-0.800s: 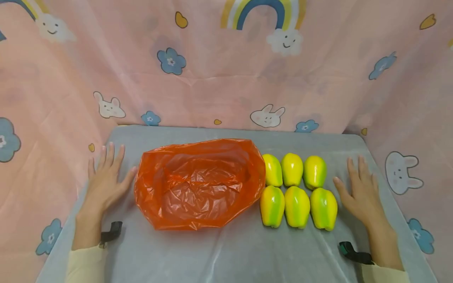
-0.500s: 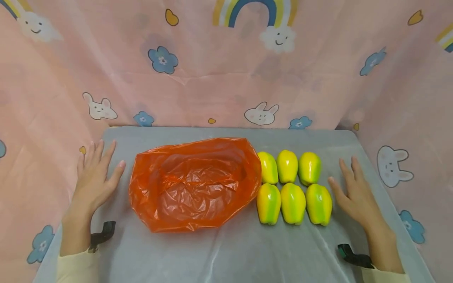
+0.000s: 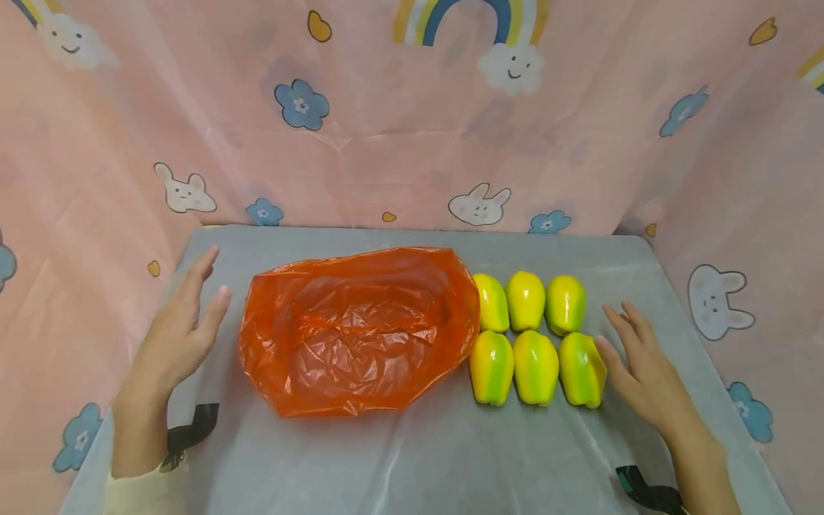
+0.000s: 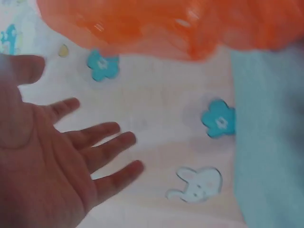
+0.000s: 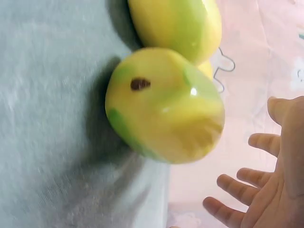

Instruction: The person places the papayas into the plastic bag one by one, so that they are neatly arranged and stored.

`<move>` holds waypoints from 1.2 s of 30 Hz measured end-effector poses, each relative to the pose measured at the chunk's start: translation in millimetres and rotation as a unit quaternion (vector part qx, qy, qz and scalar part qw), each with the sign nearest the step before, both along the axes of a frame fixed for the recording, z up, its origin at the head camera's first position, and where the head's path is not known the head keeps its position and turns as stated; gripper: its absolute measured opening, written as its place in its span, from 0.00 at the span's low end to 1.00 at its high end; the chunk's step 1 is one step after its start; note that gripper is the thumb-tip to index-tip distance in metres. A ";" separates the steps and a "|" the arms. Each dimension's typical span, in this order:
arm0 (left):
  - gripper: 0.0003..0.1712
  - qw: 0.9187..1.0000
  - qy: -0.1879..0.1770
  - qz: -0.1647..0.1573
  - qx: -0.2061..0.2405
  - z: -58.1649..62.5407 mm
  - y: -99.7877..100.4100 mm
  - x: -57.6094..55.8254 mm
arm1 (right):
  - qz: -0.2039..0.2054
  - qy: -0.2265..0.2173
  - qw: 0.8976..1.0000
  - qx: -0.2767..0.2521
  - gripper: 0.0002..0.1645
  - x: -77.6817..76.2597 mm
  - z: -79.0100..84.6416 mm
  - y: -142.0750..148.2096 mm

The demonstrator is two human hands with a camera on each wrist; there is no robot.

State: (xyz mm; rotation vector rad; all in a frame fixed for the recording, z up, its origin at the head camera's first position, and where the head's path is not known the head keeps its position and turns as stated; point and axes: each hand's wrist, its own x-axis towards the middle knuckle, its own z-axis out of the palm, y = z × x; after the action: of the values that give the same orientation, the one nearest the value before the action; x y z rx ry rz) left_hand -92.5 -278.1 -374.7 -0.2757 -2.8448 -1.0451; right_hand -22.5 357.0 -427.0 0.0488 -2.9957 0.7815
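An orange-red plastic bag (image 3: 360,343) lies spread on the table with its wide mouth facing up. To its left is my left hand (image 3: 170,340), palm turned toward the bag, fingers extended, holding nothing; in the left wrist view this hand (image 4: 52,166) sits below the bag's edge. Right of the bag, glossy yellow-and-green fruits with lobed ends stand in two rows of three. My right hand (image 3: 650,372) is beside the front right fruit (image 3: 582,370), thumb tip right at its side. The right wrist view shows that fruit (image 5: 164,107) near the loosely spread fingers.
The grey-covered table (image 3: 399,465) ends at a pink printed curtain (image 3: 386,157) at the back and sides. A black wrist camera (image 3: 193,429) sits on the left wrist, another camera (image 3: 646,490) on the right. The bag's right edge meets the nearest fruits.
Both hands, earlier spread palm down near the table's sides, have turned palms inward. My right hand has moved left, closer to the front right fruit. Bag and fruits stay in place.
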 end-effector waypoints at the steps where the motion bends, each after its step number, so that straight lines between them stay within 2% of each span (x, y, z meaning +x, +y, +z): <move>1: 0.41 1.000 -0.007 -0.009 0.009 2.9 3.4 1.5 | 0.002 -0.002 1.000 0.002 0.39 0.5 1.3 -1.3; 4: 0.40 0.999 -0.019 -0.034 0.017 10.2 14.0 5.6 | 0.006 -0.013 1.000 0.003 0.39 2.9 4.3 -5.9; 7: 0.37 0.998 -0.036 -0.051 0.006 16.8 22.9 8.6 | 0.009 -0.017 1.000 -0.001 0.40 7.0 5.2 -10.3; 13: 0.27 0.995 -0.051 -0.081 -0.033 24.0 36.5 9.1 | -0.012 0.040 0.999 0.003 0.41 17.7 -0.3 -20.2; 17: 0.23 0.992 -0.062 -0.095 -0.047 21.5 41.8 8.1 | -0.023 0.049 0.999 0.002 0.41 21.3 -6.8 -26.0; 25: 0.29 0.988 -0.093 -0.104 -0.059 14.9 46.2 5.3 | -0.050 0.019 0.998 0.014 0.42 23.1 -16.2 -33.4; 31: 0.28 0.988 -0.099 -0.103 -0.050 13.6 42.4 9.2 | -0.032 0.035 0.999 0.009 0.42 21.3 -18.4 -31.1; 36: 0.27 0.989 -0.088 -0.108 -0.056 11.2 41.3 9.3 | -0.026 0.013 1.000 0.010 0.44 19.3 -20.8 -29.0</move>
State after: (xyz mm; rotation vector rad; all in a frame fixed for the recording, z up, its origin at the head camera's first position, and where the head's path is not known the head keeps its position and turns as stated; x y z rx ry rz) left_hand -83.1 -236.8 -363.5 -0.5387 -3.0936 -0.9923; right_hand -3.2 328.0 -447.8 -0.0182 -2.9672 0.7384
